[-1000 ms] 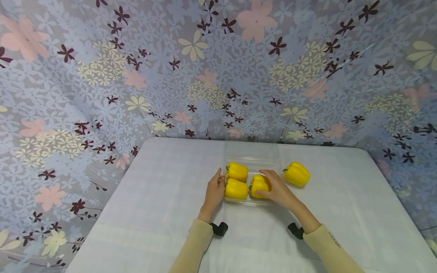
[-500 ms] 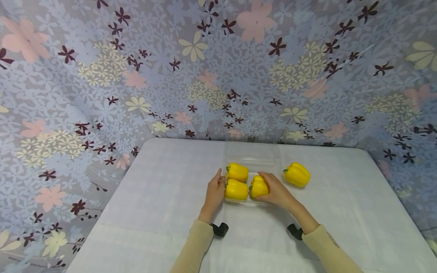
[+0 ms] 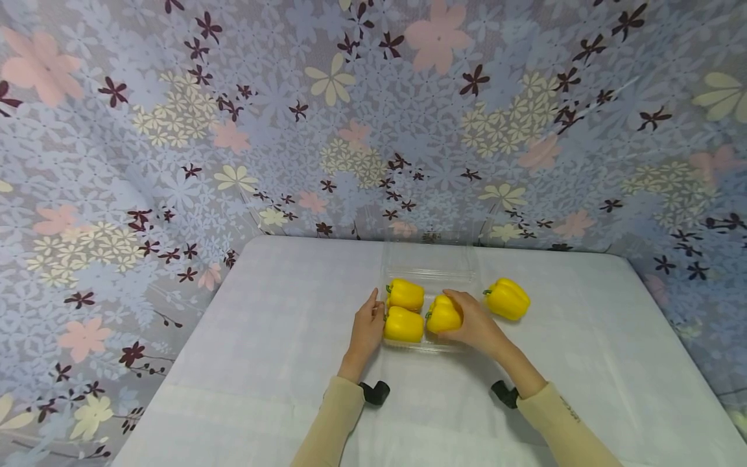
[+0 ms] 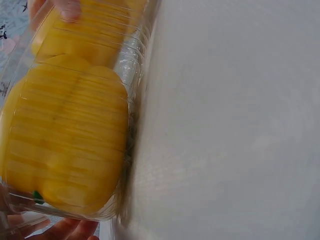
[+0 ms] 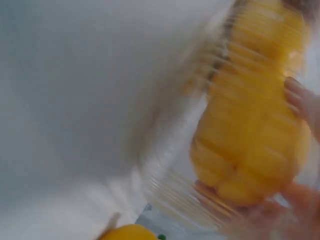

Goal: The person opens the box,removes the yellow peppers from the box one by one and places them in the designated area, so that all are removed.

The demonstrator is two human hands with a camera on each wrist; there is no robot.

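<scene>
A clear plastic clamshell container [image 3: 432,347] with its lid raised stands on the table. At its left side, my left hand [image 3: 366,327] rests against the end wall with fingers mostly straight. In the left wrist view, fingertips [image 4: 82,230] show just outside that wall. My right hand [image 3: 475,324] grips a yellow bell pepper [image 3: 443,314] from the right, thumb on the near side and fingers on the far side, within the container's right half. Two yellow bell peppers fill the left half, a near one [image 3: 404,324] and a far one [image 3: 405,294]. The right wrist view is blurred.
Another yellow bell pepper [image 3: 508,299] lies on the white-covered table [image 3: 262,324], right of the container. The container's clear lid [image 3: 430,256] leans back toward the flowered curtain [image 3: 350,130]. Black wrist cameras [image 3: 375,393] sit at both wrists.
The bell pepper in my right hand has shifted slightly upward and toward the far side, tilting a little. My left hand and the other peppers have stayed in place.
</scene>
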